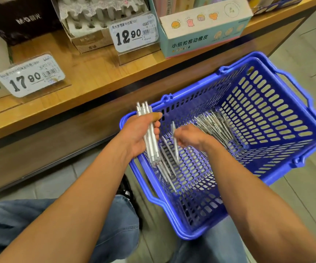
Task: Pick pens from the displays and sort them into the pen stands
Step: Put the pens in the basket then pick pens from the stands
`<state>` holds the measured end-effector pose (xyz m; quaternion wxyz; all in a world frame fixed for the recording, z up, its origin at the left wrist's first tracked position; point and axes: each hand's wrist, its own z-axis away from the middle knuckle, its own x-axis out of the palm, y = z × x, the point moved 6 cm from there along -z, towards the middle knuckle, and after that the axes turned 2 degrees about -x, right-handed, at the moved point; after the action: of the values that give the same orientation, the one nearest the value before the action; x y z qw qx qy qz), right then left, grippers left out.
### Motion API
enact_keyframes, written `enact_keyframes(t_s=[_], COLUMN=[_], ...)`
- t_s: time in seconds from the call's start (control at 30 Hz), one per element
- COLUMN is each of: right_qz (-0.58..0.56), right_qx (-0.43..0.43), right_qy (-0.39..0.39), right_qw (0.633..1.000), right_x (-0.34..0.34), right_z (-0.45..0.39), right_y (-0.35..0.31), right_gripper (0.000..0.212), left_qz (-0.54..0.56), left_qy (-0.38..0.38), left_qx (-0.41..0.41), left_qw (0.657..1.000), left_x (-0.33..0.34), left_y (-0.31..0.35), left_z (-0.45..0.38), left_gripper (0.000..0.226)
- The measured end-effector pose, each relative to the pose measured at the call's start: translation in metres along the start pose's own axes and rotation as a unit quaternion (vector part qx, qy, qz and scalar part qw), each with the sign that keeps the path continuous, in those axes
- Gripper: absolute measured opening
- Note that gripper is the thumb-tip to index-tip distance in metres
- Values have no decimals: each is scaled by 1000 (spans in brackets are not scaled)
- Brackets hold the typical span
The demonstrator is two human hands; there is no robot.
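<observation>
Gathering step: slim, glossy white pens [150, 137] bunched upright in the left hand [138, 133], grip wrapped round them, over the blue basket's [278, 164] near-left corner. Right hand [189, 138] pinches one more pen [175, 143] above the slotted plastic floor. Next, I'd judge, add it to the bunch, then find the stands.

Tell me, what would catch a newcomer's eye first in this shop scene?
Probably the bright blue slotted plastic basket on the floor at right, with loose silvery-white pens piled inside. Over its near corner, the left hand holds a bundle of white pens, while the right hand pinches a single white pen. Behind, big white price tags stand on the wooden shelf.
</observation>
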<state>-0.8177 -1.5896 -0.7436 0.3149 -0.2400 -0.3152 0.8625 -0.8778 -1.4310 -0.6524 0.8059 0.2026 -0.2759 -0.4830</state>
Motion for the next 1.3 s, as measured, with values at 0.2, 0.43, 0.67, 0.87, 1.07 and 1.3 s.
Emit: enact_keyframes(t_s=[0.2, 0.43, 0.67, 0.87, 1.07, 1.3], right_qz=[-80, -130, -73, 315, 387, 144], right_qx=[-157, -170, -8, 80, 65, 30], right_qy=[-74, -48, 43, 94, 76, -14], right_qw=[982, 976, 996, 941, 917, 989], right_x=[2, 9, -9, 25, 34, 4], right_z=[60, 63, -21, -56, -57, -12], right_y=[-98, -99, -6, 72, 80, 33], right_gripper=[13, 6, 8, 40, 51, 33], left_qz=[-39, -19, 25, 50, 41, 11], left_qy=[-17, -80, -15, -37, -28, -7], left_qx=[4, 14, 12, -8, 7, -1], left_qw=[999, 997, 999, 998, 999, 1000], left_x=[7, 9, -1, -3, -5, 0], left_y=[-2, -7, -7, -7, -8, -8], left_z=[0, 0, -8, -10, -11, -10], left_gripper=[27, 26, 14, 13, 7, 9])
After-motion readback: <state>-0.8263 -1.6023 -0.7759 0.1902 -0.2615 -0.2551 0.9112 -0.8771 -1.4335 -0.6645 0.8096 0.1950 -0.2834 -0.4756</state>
